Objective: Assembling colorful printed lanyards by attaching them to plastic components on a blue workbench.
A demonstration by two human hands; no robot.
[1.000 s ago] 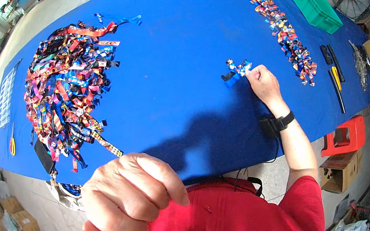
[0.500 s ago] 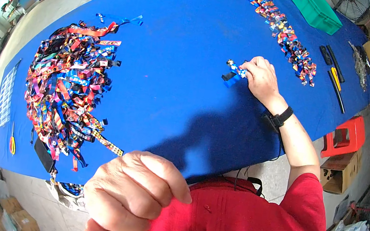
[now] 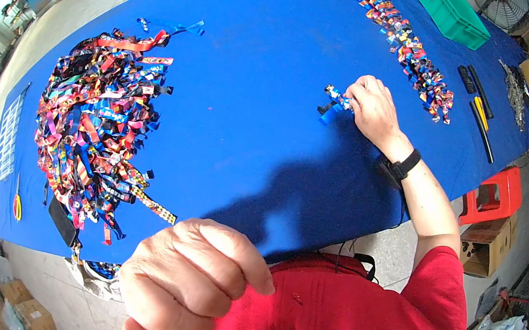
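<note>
On the blue cloth, my right hand [image 3: 373,110] has its fingertips closed on a small bunch of short ribbon strips [image 3: 334,109], blue, white and black, which pokes out to the left of them. A dark watch-like band [image 3: 404,166] sits on that wrist. My left hand [image 3: 193,279] is raised close to the camera above the near edge, its fingers curled into a loose fist. Its palm and whatever it may hold are hidden. Left of both hands lies a big heap of colourful printed ribbon strips [image 3: 99,127]. A long row of small ribbon bunches [image 3: 403,45] curves along the far right.
The blue-covered table [image 3: 237,76] carries a green crate [image 3: 447,15], black and yellow tools [image 3: 480,110], thin wire-like pieces [image 3: 515,91], scissors [image 3: 18,204] and a white grid [image 3: 9,133]. A red stool [image 3: 496,195] and cardboard box [image 3: 488,248] stand at the right.
My right hand has shifted very slightly, with the ribbon bunch still in its fingertips. My left hand has barely moved.
</note>
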